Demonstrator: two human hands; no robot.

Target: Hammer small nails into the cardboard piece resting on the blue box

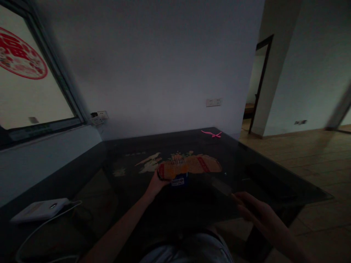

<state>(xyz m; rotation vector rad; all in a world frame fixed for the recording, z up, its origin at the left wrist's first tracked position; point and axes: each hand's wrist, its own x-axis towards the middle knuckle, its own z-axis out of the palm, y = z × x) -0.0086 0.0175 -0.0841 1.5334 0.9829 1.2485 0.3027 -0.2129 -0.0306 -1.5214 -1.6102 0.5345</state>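
Note:
The picture is dark. My left hand point(157, 185) is closed at the left end of a long orange-and-red patterned pack point(192, 165) on the dark table. Its exact kind is hard to make out. Below the pack, near the left fingers, is a small blue piece with a pale label point(179, 180). My right hand point(253, 209) is at the table's near right side, its fingers pinched together at the end of a faint, see-through strip point(221, 186). This strip slants up and left toward the pack; its far end is lost in the dark.
A pink ribbon-like thing point(212, 134) lies at the table's far edge. On the left rests a white device point(41, 210) with a white cable point(46, 223). A dark long object point(270, 182) is at the right. The glossy tabletop point(123, 146) bears a bird print point(150, 162).

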